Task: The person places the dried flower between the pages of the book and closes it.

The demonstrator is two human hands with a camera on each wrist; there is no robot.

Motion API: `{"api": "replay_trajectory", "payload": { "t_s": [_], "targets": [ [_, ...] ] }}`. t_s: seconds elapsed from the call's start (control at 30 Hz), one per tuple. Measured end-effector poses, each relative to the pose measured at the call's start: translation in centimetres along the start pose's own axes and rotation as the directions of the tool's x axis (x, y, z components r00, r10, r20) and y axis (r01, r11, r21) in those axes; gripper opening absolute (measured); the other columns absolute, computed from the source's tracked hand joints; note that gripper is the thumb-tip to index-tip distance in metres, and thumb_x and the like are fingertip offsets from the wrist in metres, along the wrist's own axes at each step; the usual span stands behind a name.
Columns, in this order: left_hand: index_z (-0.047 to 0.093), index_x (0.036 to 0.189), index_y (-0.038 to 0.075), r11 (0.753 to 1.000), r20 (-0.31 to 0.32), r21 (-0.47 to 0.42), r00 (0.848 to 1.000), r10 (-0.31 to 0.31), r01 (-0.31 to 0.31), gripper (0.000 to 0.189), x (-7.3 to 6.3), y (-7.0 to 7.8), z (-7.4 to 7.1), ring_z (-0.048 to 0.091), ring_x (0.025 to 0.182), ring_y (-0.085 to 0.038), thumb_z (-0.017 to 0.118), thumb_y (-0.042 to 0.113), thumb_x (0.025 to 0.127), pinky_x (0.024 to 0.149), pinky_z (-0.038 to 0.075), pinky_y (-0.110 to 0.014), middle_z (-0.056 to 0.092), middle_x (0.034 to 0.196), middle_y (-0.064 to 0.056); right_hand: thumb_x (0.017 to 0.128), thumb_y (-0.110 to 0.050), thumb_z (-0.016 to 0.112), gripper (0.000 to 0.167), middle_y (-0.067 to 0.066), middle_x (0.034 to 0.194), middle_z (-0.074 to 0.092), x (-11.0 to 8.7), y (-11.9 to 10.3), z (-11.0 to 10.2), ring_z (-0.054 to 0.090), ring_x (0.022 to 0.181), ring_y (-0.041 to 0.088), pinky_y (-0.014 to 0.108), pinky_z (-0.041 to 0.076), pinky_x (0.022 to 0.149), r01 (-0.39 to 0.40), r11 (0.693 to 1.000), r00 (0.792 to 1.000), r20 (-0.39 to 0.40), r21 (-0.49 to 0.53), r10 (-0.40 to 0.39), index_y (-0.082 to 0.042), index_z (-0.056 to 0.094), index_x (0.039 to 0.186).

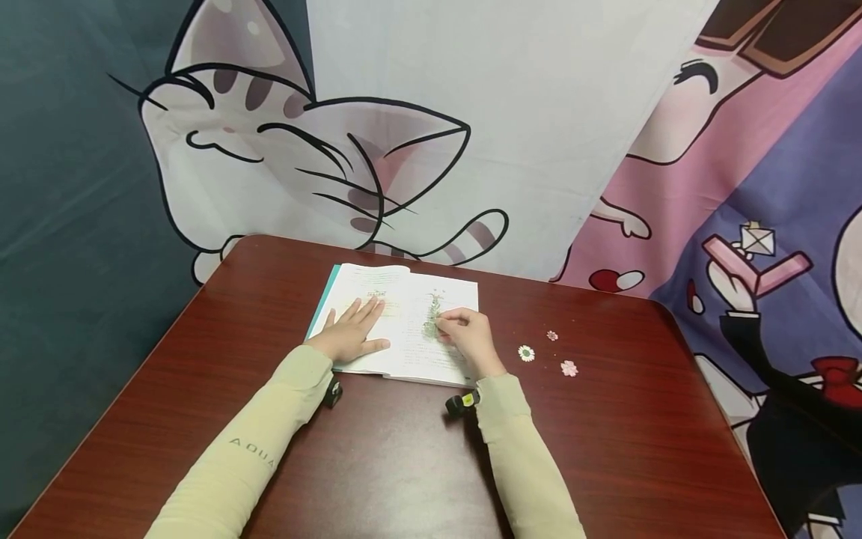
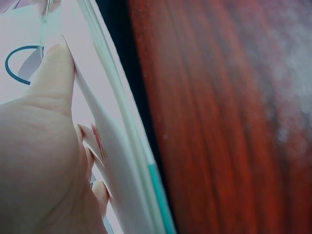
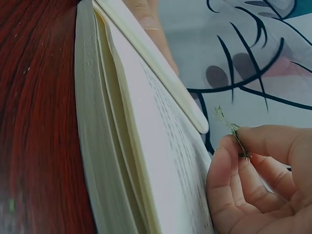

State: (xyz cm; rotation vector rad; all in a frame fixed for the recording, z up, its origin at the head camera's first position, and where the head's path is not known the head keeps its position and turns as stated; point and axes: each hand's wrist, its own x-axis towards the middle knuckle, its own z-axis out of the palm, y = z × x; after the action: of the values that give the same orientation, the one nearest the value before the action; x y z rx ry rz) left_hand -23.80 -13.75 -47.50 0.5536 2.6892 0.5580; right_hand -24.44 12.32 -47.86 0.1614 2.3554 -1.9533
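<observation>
An open book (image 1: 431,363) lies on the table, its two printed pages facing up. My left hand (image 1: 352,332) rests on the left page with its fingers spread. In the left wrist view its thumb (image 2: 52,78) lies straight along the page. Over the right page, my right hand (image 1: 470,337) pinches a thin green plant sprig (image 1: 432,311) between thumb and fingers. Seen from the right wrist, the sprig (image 3: 225,119) sticks up out of the fingertips, close over the printed page (image 3: 165,126). The lower part of its stem is partly hidden by the fingers.
Right of the book lie a white daisy-like flower (image 1: 526,353), a pink flower (image 1: 569,368) and a smaller pink one (image 1: 552,335). The brown table (image 1: 377,449) reaches back to a hanging cloth (image 1: 539,112) printed with a cartoon cat.
</observation>
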Motion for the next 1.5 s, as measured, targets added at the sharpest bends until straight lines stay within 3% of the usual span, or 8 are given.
{"api": "replay_trajectory", "payload": {
  "t_s": [0.47,0.8,0.97,1.17,1.5],
  "targets": [
    [0.006,0.165,0.013,1.0,-0.01,-0.02,1.0,0.005,-0.006,0.09,0.2,-0.3,0.3,-0.004,0.155,-0.037,0.044,0.064,0.101,0.116,-0.007,-0.069,0.002,0.171,-0.011,0.091,-0.005,0.075,0.01,0.01,0.081,0.074,1.4,-0.6,2.6,0.069,0.071,0.012,0.025,0.059,0.068,0.005,0.997,1.0,0.005,-0.082,-0.005,0.004,0.076,0.096],
    [0.002,0.165,0.017,1.0,-0.011,-0.001,1.0,-0.014,0.014,0.091,1.2,-1.3,1.1,-0.007,0.156,-0.034,0.044,0.066,0.1,0.116,-0.009,-0.068,-0.002,0.171,-0.006,0.089,-0.005,0.076,0.006,0.007,0.073,0.071,2.0,-0.5,3.7,0.067,0.06,0.011,0.022,0.056,0.061,0.017,0.985,0.998,-0.049,-0.174,-0.026,-0.003,0.075,0.083],
    [0.003,0.165,0.017,1.0,0.002,0.008,1.0,-0.026,0.026,0.089,1.0,-1.0,0.9,-0.007,0.156,-0.034,0.044,0.064,0.101,0.116,-0.009,-0.068,-0.002,0.171,-0.007,0.088,-0.007,0.078,0.01,0.005,0.068,0.069,2.1,-0.5,3.7,0.064,0.055,0.01,0.021,0.052,0.058,0.013,0.978,0.998,-0.06,-0.209,-0.026,-0.006,0.071,0.08],
    [0.006,0.165,0.013,1.0,0.004,0.01,1.0,-0.017,0.017,0.087,0.4,-0.1,0.2,-0.003,0.155,-0.038,0.047,0.058,0.102,0.115,-0.006,-0.07,0.002,0.17,-0.012,0.088,-0.007,0.078,0.013,0.004,0.066,0.066,1.9,-0.3,3.8,0.061,0.051,0.011,0.022,0.05,0.055,0.012,0.98,0.998,-0.064,-0.201,-0.025,-0.006,0.067,0.081],
    [0.006,0.165,0.013,1.0,0.004,0.019,1.0,-0.02,0.02,0.087,0.2,0.0,0.1,-0.003,0.155,-0.038,0.047,0.058,0.103,0.116,-0.004,-0.07,0.002,0.17,-0.012,0.09,-0.01,0.078,0.012,0.004,0.072,0.062,1.6,-0.3,3.9,0.058,0.05,0.01,0.023,0.052,0.053,0.015,0.985,0.997,-0.066,-0.174,-0.027,-0.006,0.067,0.086]
  ]
}}
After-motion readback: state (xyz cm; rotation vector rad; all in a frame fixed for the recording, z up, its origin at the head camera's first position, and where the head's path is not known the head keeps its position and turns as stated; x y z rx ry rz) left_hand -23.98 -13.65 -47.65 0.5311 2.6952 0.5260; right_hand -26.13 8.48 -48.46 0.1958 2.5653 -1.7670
